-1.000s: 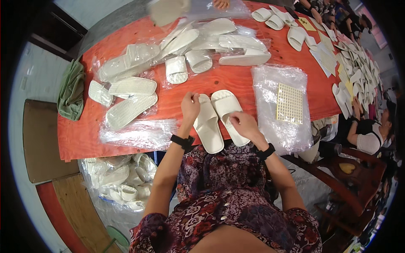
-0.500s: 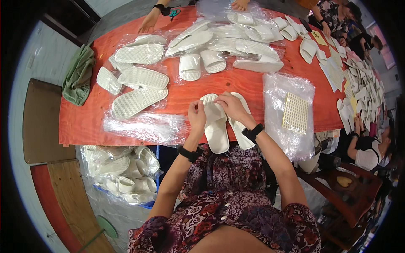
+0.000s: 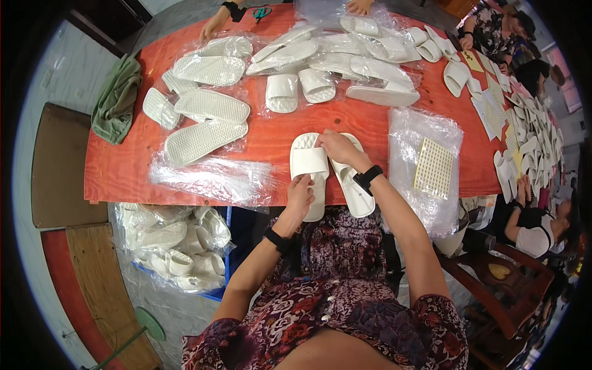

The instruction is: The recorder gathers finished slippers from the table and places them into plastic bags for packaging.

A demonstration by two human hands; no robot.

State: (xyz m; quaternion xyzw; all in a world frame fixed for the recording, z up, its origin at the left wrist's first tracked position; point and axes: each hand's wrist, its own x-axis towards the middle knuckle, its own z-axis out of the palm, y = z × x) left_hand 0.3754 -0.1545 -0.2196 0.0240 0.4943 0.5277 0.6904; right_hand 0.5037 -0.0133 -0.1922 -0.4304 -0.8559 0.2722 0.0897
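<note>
A pair of white slide slippers lies at the table's front edge, toes pointing away from me, heels jutting past the edge. My left hand [image 3: 300, 196] is closed at the rear edge of the strap of the left slipper [image 3: 316, 206], fingers curled against it. My right hand [image 3: 340, 150] reaches across the right slipper [image 3: 357, 192] and covers most of its strap. Its fingertips are bent together at the front right edge of the left slipper's strap. Both wrists wear black bands.
Bagged white slippers [image 3: 208, 71] spread over the red table [image 3: 345, 123]. Clear plastic bags [image 3: 209, 182] lie at left, others at right under a yellowish sticker sheet [image 3: 433, 168]. A green cloth [image 3: 117, 102] sits at the left end. Another person's hand [image 3: 213, 26] reaches in beyond.
My left hand has moved down from the front of the left slipper's strap to its rear edge. My right hand stays by the strap's front. The far person's left-side hand has shifted away.
</note>
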